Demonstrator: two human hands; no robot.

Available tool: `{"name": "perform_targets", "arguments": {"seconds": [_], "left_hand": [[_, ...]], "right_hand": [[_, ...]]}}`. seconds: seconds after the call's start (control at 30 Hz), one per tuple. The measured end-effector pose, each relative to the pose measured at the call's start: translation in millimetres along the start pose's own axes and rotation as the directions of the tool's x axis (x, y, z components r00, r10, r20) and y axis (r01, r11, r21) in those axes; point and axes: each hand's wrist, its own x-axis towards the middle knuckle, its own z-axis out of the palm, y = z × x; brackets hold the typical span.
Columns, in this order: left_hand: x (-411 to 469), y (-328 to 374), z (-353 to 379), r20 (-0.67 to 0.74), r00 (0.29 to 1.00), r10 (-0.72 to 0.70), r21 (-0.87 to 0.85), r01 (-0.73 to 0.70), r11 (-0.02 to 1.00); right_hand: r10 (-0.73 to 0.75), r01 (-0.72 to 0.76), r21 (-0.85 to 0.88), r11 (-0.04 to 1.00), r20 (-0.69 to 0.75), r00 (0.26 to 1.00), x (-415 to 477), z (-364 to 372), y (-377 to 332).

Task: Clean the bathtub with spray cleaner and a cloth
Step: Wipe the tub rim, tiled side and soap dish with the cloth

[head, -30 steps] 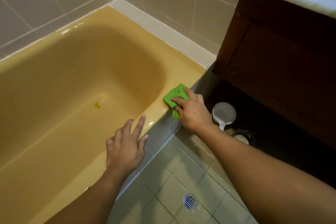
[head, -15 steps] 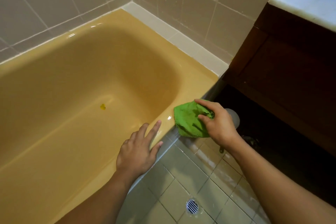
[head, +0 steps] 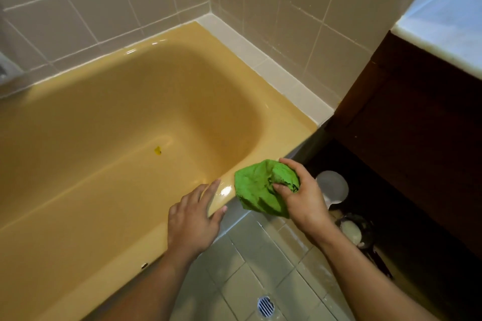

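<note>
Head camera looks down on the mustard-yellow enamel bathtub (head: pixel 182 101), which fills the left and centre of the frame. Its long axis runs from the rounded end at centre right away toward the lower left. On its near rim, at lower centre, sits the crumpled bright-green cloth (head: pixel 257 190), bunched up and spilling over the outer edge. Whether it is pressed on the enamel or just off it is hard to call from this angle.

The right hand (head: pixel 305 195) has it, fingers and thumb curled round the wad from the right side. Just left of the cloth, near but apart, the left hand (head: pixel 193 219) lies flat on the rim, fingers straight and spread, holding nothing.

So the cloth hand is the one placed to work. The basin lies up and left of it, and more rim stretches off to the lower left under the bracing hand. A small yellow speck (head: pixel 157 150) shows on the tub floor.

Further out there are grey floor tiles (head: pixel 260 255), a round metal floor drain (head: pixel 265 306) and a white plastic scoop (head: pixel 333 186) by the dark wooden cabinet (head: pixel 417 125). No spray bottle in view.
</note>
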Motion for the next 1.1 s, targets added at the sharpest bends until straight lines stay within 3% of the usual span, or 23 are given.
{"name": "perform_targets", "arguments": {"seconds": [0.07, 0.13, 0.17, 0.23, 0.3, 0.4, 0.53, 0.67, 0.73, 0.83, 0.9, 1.0, 1.1], "left_hand": [[0, 7, -12, 0.108, 0.987, -0.116, -0.14, 0.13, 0.982], [-7, 14, -30, 0.204, 0.96, -0.191, -0.38, 0.257, 0.888], [-12, 20, -44, 0.255, 0.938, -0.235, -0.542, 0.34, 0.769], [-34, 40, -71, 0.355, 0.892, -0.281, -0.782, 0.448, 0.433], [-68, 65, -102, 0.383, 0.879, -0.283, -0.848, 0.456, 0.269], [-121, 106, -146, 0.378, 0.895, -0.239, -0.898, 0.417, 0.139], [-175, 150, -200, 0.375, 0.897, -0.236, -0.926, 0.375, -0.046], [-215, 189, -252, 0.29, 0.911, -0.293, -0.934, 0.203, -0.294], [-231, 205, -278, 0.22, 0.895, -0.387, -0.964, 0.138, -0.228], [-252, 221, -308, 0.053, 0.849, -0.526, -0.986, 0.129, 0.109], [-267, 228, -324, -0.036, 0.83, -0.557, -0.959, 0.128, 0.252], [-284, 234, -348, -0.112, 0.813, -0.571, -0.939, 0.101, 0.328], [-292, 234, -366, -0.062, 0.781, -0.622, -0.966, 0.109, 0.234]], "right_hand": [[0.004, -0.006, 0.027, 1.0, 0.076, 0.997, -5, -12, -15], [0.0, -0.009, 0.052, 0.999, 0.172, 0.985, -16, -28, -39], [-0.004, -0.012, 0.072, 0.997, 0.221, 0.975, -21, -36, -52], [-0.016, -0.018, 0.107, 0.994, 0.304, 0.953, -35, -53, -77], [-0.028, -0.031, 0.144, 0.989, 0.395, 0.918, -53, -73, -107], [-0.044, -0.086, 0.246, 0.965, 0.478, 0.877, -84, -102, -147], [-0.061, -0.266, 0.423, 0.866, 0.617, 0.785, -129, -139, -201], [-0.095, -0.333, 0.466, 0.82, 0.684, 0.723, -173, -172, -240], [-0.083, -0.33, 0.449, 0.83, 0.685, 0.724, -191, -183, -251], [-0.033, -0.261, 0.382, 0.887, 0.616, 0.787, -206, -194, -252], [-0.016, -0.218, 0.325, 0.92, 0.587, 0.809, -216, -198, -250], [-0.047, -0.085, 0.211, 0.974, 0.555, 0.83, -227, -199, -245], [-0.149, 0.18, 0.0, 0.984, 0.565, 0.812, -236, -194, -246]]}}
